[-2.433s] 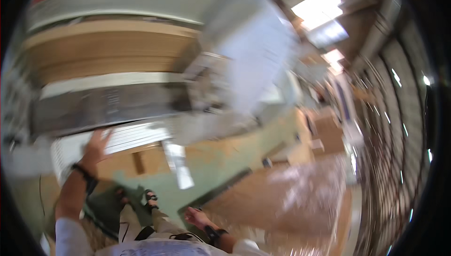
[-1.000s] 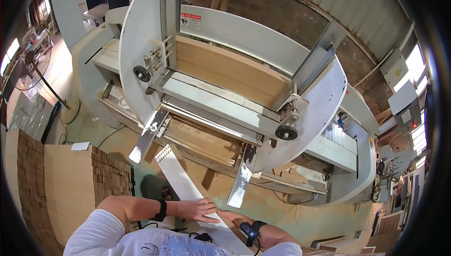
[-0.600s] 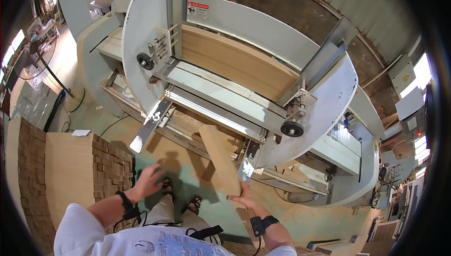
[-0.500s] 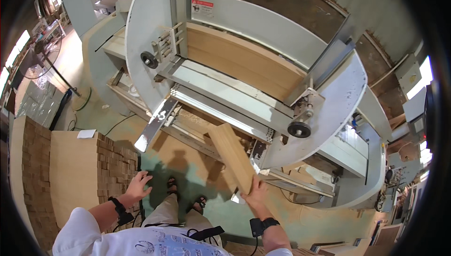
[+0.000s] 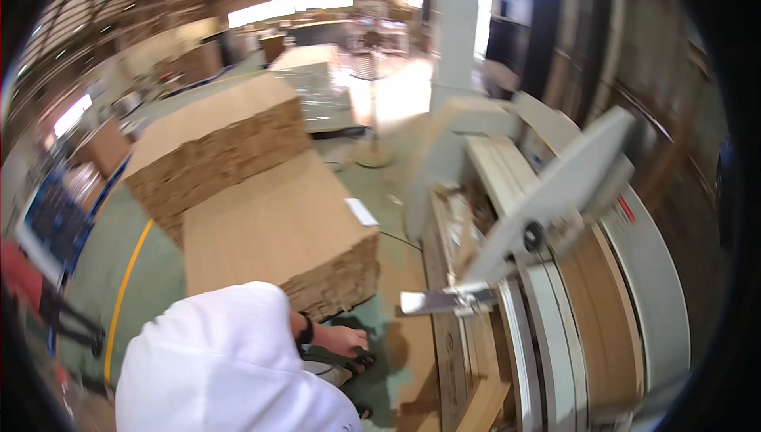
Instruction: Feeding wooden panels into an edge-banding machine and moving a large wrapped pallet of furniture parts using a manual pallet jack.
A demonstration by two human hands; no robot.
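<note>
My left hand (image 5: 342, 341) hangs low beside the near stack of thin wooden boards (image 5: 265, 226). It looks empty, with its fingers loosely apart, though the view is blurred. A white sleeve (image 5: 238, 353) covers much of the lower left of the picture and part of that arm. My right hand is out of the picture. At the lower edge, one end of a pale wooden board (image 5: 485, 404) shows against the front of a large grey machine (image 5: 547, 329); what holds it cannot be seen.
A taller board stack (image 5: 214, 131) stands behind the near one, which carries a white paper (image 5: 361, 212). A metal arm (image 5: 444, 300) juts from the machine toward the stacks. Farther off stands a fan (image 5: 371, 59). Another person's red sleeve (image 5: 17, 273) shows at far left.
My view has swung left, bringing the stacks to the middle and the machine to the right. The right hand, earlier gripping the wooden board, has left the picture.
</note>
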